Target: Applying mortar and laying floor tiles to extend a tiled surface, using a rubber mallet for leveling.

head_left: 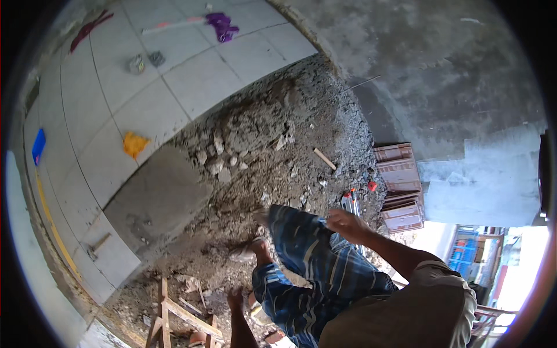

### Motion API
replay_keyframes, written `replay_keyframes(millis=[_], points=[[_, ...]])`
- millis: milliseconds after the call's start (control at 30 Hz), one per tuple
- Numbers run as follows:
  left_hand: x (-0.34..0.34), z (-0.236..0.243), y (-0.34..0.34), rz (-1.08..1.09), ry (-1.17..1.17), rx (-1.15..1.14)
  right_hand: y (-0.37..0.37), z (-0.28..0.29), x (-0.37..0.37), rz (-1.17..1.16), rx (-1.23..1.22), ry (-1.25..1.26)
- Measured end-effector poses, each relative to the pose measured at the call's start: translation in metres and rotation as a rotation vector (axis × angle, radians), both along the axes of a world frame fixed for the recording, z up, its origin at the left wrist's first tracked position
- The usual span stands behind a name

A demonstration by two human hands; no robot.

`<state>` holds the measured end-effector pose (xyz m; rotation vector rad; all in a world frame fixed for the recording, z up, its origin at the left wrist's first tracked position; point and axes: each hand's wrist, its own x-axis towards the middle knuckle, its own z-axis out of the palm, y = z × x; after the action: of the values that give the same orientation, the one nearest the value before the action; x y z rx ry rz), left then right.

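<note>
My right hand (344, 224) is by the edge of the blue plaid cloth (310, 246) worn over my legs. Its fingers look curled, and what they hold, if anything, is hidden. Lower down, my left hand (235, 300) hangs over the rubble beside my other leg, its fingers too small and blurred to read. My foot (246, 252) stands on broken ground. Just beyond my right hand lies a grey and white object with orange parts (350, 203). A red lump (372, 186) and a short wooden stick (325, 159) are farther off.
Pale tiles (156, 104) cover the left floor, bordering a smooth mortar patch (165, 197). A hammer (100, 246), an orange cloth or bag (135, 144) and purple cloth (222, 27) lie on them. Stones (217, 165) litter the rubble. Cartons (400, 185) lie right; a wooden frame (174, 313), lower left.
</note>
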<state>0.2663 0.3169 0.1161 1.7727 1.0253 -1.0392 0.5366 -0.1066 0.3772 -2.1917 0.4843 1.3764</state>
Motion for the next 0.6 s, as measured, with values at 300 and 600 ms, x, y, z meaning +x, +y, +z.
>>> replay_keyframes(millis=[300,600], points=[[0.041,0.008,-0.084,0.127,-0.163,0.055,-0.236,-0.012,-0.034,0.142,-0.114,-0.086],[0.152,0.077,-0.354,-0.253,-0.235,0.308,-0.437,-0.148,0.068,0.153,0.083,-0.348]])
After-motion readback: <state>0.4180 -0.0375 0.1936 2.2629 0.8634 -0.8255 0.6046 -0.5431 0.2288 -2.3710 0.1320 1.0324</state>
